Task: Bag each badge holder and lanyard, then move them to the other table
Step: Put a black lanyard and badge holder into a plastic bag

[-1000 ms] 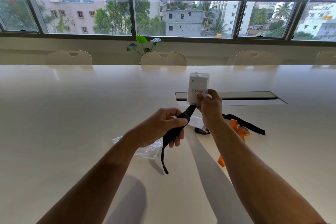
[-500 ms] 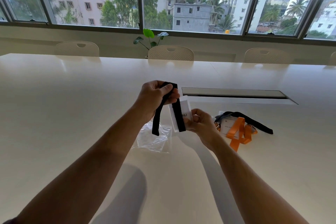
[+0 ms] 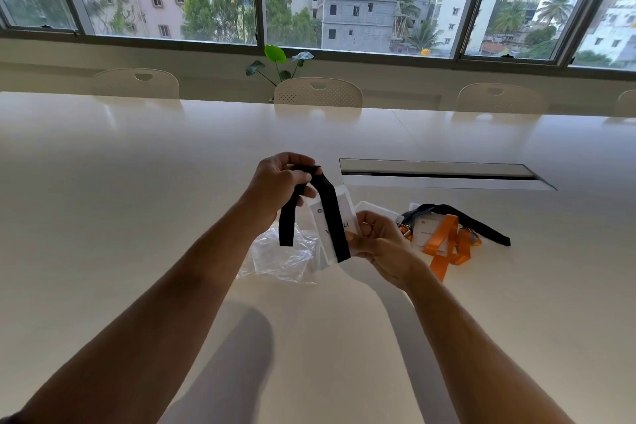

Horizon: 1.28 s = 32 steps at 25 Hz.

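On the white table (image 3: 137, 217), both hands grip: left hand (image 3: 280, 182) the black lanyard (image 3: 330, 217), right hand (image 3: 377, 241) the badge holder (image 3: 321, 220).

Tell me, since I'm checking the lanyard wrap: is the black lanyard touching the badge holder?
Touching. The head view shows the black lanyard lying straight across the face of the badge holder, covering part of its printed name.
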{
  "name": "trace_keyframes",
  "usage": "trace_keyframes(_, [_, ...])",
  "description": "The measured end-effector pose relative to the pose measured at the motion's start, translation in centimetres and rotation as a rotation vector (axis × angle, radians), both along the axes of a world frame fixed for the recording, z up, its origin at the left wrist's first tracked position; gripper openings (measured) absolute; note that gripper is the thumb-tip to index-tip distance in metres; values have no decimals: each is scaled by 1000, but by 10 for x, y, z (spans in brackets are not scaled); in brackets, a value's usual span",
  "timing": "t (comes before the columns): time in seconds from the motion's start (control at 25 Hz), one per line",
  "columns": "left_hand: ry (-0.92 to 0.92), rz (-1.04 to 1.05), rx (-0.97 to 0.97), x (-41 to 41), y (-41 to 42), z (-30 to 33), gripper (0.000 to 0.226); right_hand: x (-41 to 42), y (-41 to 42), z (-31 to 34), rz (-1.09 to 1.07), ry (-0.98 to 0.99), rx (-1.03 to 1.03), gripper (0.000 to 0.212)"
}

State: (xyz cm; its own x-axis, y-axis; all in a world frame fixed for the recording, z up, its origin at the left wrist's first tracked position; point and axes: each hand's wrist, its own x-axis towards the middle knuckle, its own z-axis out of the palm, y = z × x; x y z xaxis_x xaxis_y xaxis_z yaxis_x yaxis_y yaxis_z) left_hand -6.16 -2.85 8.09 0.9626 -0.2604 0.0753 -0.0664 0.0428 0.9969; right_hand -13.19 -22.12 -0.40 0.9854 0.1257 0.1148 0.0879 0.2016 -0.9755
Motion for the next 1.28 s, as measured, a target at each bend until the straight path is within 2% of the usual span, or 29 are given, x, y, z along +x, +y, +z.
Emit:
trace_keyframes(0.2, [-85, -96, 226, 3, 6, -10, 25, 3, -1, 6, 59, -47, 83, 19])
trace_keyframes(0.32, [-123, -197, 236, 0, 5, -16, 24, 7, -1, 10, 79, -71, 123, 20])
trace_keyframes(0.48, [-208, -140, 268, -3, -5, -26, 27, 11, 2, 14, 82, -107, 173, 20])
trace_keyframes(0.68, [-263, -136, 264, -8, -13, -40, 30, 18, 4, 15, -100, -118, 265, 17])
trace_keyframes(0.88, [-189, -149, 308, -11, -18, -60, 39, 22, 3, 15, -267, -78, 307, 19])
trace_keyframes(1.04, [-82, -173, 228, -17, -22, -65, 24, 25, 5, 11, -405, -51, 244, 13])
trace_keyframes(1.12, [-2, -193, 194, -20, -23, -67, 18, 26, 7, 8, -412, -33, 317, 12])
trace_keyframes(1.28, [74, -179, 255, -28, -27, -71, 13, 27, 13, 2, -410, 12, 408, 10])
